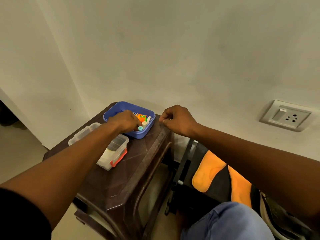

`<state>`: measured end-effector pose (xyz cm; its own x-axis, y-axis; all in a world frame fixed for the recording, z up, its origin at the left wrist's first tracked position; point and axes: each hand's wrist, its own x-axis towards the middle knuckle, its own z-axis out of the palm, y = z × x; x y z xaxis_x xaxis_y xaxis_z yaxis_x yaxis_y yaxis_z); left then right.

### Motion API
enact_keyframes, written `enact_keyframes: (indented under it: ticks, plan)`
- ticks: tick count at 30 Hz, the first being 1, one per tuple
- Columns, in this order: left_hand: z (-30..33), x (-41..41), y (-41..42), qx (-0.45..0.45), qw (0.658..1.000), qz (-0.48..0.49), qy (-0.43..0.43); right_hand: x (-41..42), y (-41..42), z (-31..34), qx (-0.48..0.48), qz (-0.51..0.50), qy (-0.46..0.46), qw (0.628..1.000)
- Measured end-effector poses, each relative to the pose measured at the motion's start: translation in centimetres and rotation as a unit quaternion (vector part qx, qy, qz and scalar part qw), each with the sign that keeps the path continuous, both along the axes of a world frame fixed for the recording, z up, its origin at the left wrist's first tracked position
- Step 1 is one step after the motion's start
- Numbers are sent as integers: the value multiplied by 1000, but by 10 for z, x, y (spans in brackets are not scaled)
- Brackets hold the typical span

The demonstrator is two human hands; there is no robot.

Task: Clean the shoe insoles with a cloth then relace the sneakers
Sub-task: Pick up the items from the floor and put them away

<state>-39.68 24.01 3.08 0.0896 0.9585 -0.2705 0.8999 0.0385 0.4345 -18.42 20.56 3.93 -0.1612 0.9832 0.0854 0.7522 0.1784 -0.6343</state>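
Head view, looking down on a brown stool [121, 179] in the middle of the frame. Left hand [123, 121] reaching into a blue tray [110, 112] at the far end of the stool, fingers bent down over a small tube with a teal cap [140, 128]; cannot tell if really gripping it. Beside the cap, a second tube with a white cap [144, 124] and an orange label. Right hand [179, 120] just right of the tray, over the stool's far right corner, fingers curled closed, thumb against forefinger; whether something thin is pinched there cannot be told. Clear box [112, 153] with orange latches on the stool, partly under the left forearm. Two orange insoles [207, 172] at the lower right of the frame, lying on something dark, partly behind the right forearm. Sneaker [277, 213] at the lower right edge. Wall socket [285, 116] at the right, on the wall.
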Motion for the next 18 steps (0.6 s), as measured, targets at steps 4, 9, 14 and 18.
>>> enact_keyframes:
  ticks: [4,9,14,18]
  plan:
    - [8,-2,-9,19,996,22,-88,7,-8,5,-9,-6,13,1000]
    - [41,4,-29,152,958,98,-221,28,-32,21,-4,-38,93,995]
    - [78,49,-58,164,944,21,-284,76,-80,43,28,-64,152,986]
    - [86,124,-97,127,939,-74,-311,127,-124,52,41,-110,164,979]
